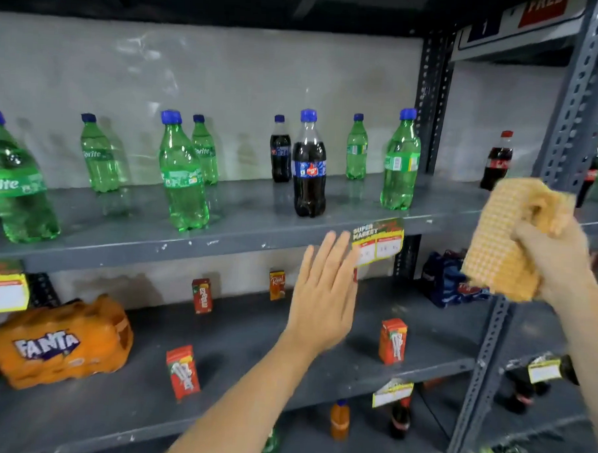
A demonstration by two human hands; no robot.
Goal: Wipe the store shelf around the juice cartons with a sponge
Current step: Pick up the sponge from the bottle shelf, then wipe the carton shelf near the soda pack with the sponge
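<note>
Several small red and orange juice cartons stand spread out on the middle grey shelf (pixel 251 340): one at the front left (pixel 183 372), one at the front right (pixel 392 340), and two near the back (pixel 202 295) (pixel 276 284). My right hand (pixel 559 265) grips a yellow-orange sponge (pixel 502 242), held up in the air at the right, in front of the upper shelf's edge. My left hand (pixel 324 289) is open and flat, fingers pointing up, raised in front of the middle shelf between the cartons and touching nothing.
The upper shelf (pixel 221 236) carries green Sprite bottles (pixel 181 173) and dark cola bottles (pixel 308 168). An orange Fanta pack (pixel 63 342) lies at the middle shelf's left. A blue pack (pixel 446 280) sits right of the perforated upright (pixel 479 371). Price tags (pixel 377 241) hang on shelf edges.
</note>
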